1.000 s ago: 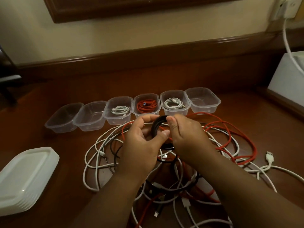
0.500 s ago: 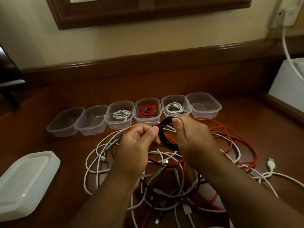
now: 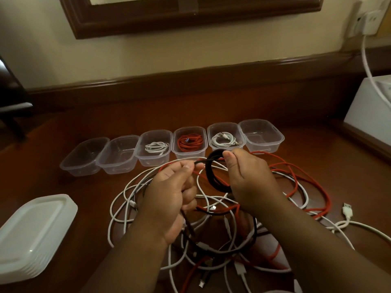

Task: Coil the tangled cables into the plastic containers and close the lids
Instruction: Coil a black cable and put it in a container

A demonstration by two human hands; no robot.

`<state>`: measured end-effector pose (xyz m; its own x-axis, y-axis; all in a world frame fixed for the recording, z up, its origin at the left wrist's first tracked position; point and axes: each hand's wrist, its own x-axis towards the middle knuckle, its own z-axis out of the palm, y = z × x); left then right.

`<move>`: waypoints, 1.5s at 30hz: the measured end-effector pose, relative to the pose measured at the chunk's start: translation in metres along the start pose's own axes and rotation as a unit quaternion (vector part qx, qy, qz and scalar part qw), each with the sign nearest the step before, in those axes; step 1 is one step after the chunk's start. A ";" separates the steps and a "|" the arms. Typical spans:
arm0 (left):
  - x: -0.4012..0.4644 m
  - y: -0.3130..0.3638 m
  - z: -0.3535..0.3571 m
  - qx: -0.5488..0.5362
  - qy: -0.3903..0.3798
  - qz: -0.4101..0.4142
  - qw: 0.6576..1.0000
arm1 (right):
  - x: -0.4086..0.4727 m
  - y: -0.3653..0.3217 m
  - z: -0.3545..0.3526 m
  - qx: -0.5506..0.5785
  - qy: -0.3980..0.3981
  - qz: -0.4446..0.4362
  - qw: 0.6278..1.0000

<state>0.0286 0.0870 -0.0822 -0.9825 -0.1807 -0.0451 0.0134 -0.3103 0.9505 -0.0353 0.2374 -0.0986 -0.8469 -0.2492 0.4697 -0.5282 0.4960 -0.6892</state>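
A black cable (image 3: 213, 176) is wound in a small coil held above the tangle. My right hand (image 3: 249, 182) grips the coil at its top and right side. My left hand (image 3: 171, 193) pinches the cable's loose strand just left of the coil. Below lies a tangle of white, red and black cables (image 3: 232, 229) on the wooden table. Several clear plastic containers stand in a row behind: a white cable coil (image 3: 156, 147), a red cable coil (image 3: 190, 142) and another white cable coil (image 3: 224, 139) fill three. The far-right container (image 3: 273, 132) and two left containers (image 3: 84, 163) hold nothing.
A stack of white lids (image 3: 31, 235) lies at the front left. A white box (image 3: 370, 111) stands at the right, with a white cord running up to a wall socket (image 3: 368, 20). A dark chair (image 3: 10, 102) is at the far left.
My hands have drawn apart. The left hand moved left and down along the black strand, while the right hand keeps the coil, now turned more edge-on.
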 end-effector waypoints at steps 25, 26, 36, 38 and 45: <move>-0.014 -0.022 0.029 -0.056 0.007 -0.001 0.998 | -0.009 -0.016 0.006 0.149 0.050 0.037 0.987; -0.013 -0.021 0.027 -0.073 0.009 -0.008 0.997 | -0.009 -0.014 0.008 0.117 0.039 0.033 0.992; -0.004 -0.021 0.018 -0.097 -0.043 -0.012 0.994 | -0.005 -0.004 0.012 0.100 0.040 0.011 0.994; -0.004 -0.020 0.018 0.035 0.004 0.048 0.998 | -0.005 -0.004 0.011 0.101 0.047 0.003 0.994; -0.003 -0.013 0.011 0.148 -0.006 0.051 0.988 | 0.001 0.000 0.000 0.110 0.077 0.033 0.990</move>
<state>0.0294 0.1018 -0.0909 -0.9811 -0.1849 0.0567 0.0587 -0.0050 0.9983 -0.0364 0.2371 -0.0976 -0.8699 -0.0830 0.4862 -0.4862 0.3091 -0.8173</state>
